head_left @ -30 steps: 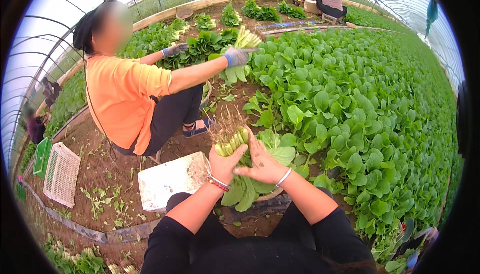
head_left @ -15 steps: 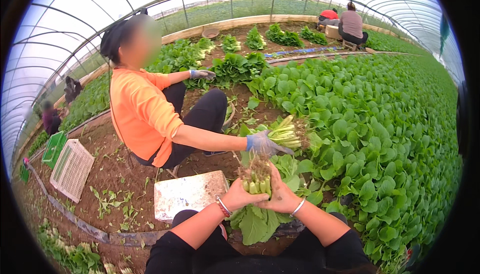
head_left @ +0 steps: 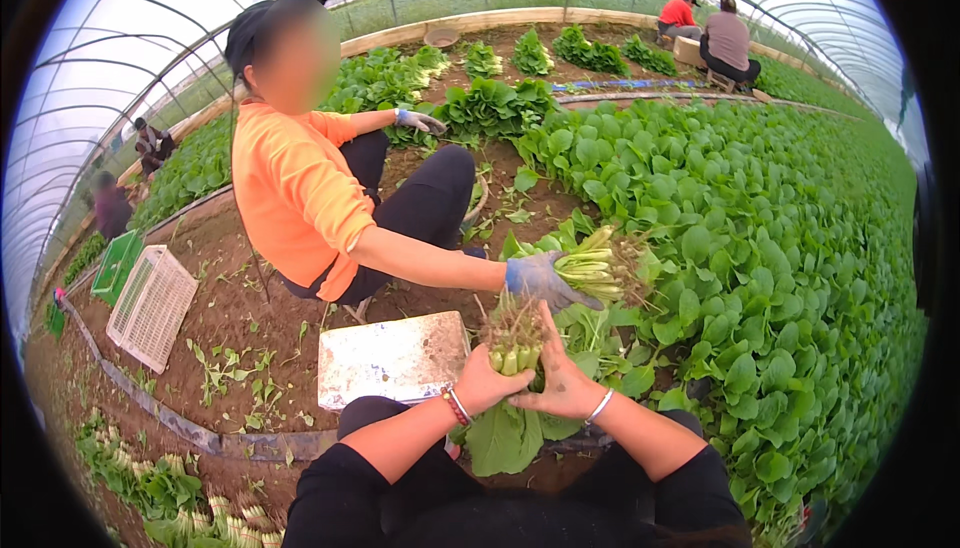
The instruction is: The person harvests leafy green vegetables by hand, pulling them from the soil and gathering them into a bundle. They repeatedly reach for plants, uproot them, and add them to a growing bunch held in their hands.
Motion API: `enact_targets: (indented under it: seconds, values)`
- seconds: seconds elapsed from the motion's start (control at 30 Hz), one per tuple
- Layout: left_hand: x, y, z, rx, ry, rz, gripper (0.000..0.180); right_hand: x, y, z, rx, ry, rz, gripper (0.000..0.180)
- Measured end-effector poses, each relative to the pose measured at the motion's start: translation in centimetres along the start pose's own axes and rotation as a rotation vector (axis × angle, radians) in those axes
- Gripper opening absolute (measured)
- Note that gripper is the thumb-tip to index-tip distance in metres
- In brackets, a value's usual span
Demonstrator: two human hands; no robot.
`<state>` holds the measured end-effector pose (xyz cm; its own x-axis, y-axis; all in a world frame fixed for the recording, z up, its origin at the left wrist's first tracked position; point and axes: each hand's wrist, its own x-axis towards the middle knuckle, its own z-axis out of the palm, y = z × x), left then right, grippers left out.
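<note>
My left hand (head_left: 488, 380) is wrapped round a bunch of leafy greens (head_left: 515, 356). The bunch is upside down, its soil-covered roots pointing up and its broad leaves hanging below my wrists. Against the bunch's right side rests my right hand (head_left: 568, 380), fingers stretched upward along the stalks and thumb beneath. Just beyond, a co-worker's grey-gloved hand (head_left: 548, 281) grips another bunch of greens (head_left: 592, 270), roots to the right. That person, in an orange top (head_left: 295, 198), sits at the left, the other gloved hand (head_left: 420, 122) over the knee.
A dirty white box (head_left: 392, 358) stands left of my hands. Dense growing greens (head_left: 740, 248) fill the right side. A white crate (head_left: 152, 308) and a green crate (head_left: 118, 263) lie at the left. Harvested bunches (head_left: 150, 483) line the lower left. Other people (head_left: 728, 43) work farther off.
The view has shifted slightly, so the surroundings sit a little further right. My right hand's fingers look a bit looser on the bunch. The co-worker still holds the other bunch.
</note>
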<state>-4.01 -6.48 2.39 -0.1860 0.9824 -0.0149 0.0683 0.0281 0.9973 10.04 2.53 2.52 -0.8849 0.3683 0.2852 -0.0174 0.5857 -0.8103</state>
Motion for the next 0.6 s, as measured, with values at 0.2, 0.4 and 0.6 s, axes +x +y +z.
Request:
enact_targets:
  seconds: [0.2,0.4,0.6]
  values:
    - [-1.1,-0.1,-2.4,-0.078,0.176,0.086,0.033,-4.0,3.6,-5.4,-0.098,-0.377,0.456,0.059]
    - [-4.8,4.2,-1.7,0.428,0.318,0.341,0.064,-7.7,10.7,-10.0,-0.090,0.026,0.571,0.085]
    - [-3.9,13.8,-0.1,1.291,0.445,0.778,0.062,-3.5,13.6,-10.1,0.082,0.217,0.089,0.095]
